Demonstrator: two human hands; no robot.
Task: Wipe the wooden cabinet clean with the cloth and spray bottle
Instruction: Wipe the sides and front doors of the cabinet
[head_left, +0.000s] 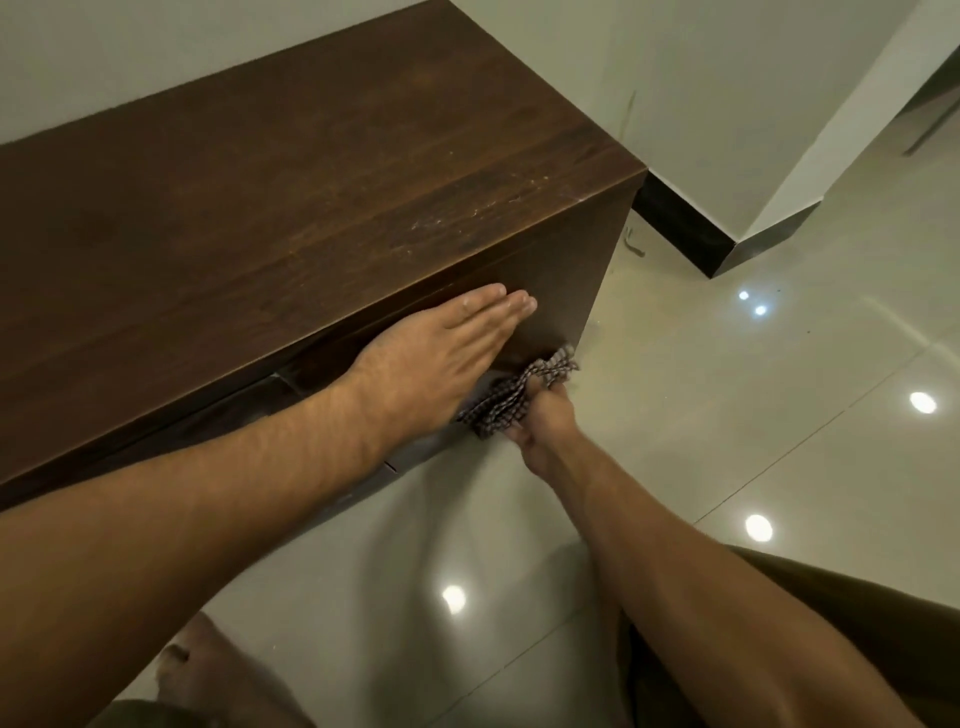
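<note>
The dark wooden cabinet (291, 171) fills the upper left, its top showing pale scuff marks near the right end. My left hand (441, 343) lies flat, fingers together, on the upper front edge of the cabinet near its right corner. Lower down, my right hand (545, 426) grips a bunched checked cloth (511, 397) and presses it against the bottom of the cabinet's front face by the floor. No spray bottle is in view.
Glossy pale floor tiles (753, 395) spread to the right and front, reflecting ceiling lights. A white wall with a dark skirting board (680, 223) runs behind the cabinet's right end. My knees show at the bottom edge.
</note>
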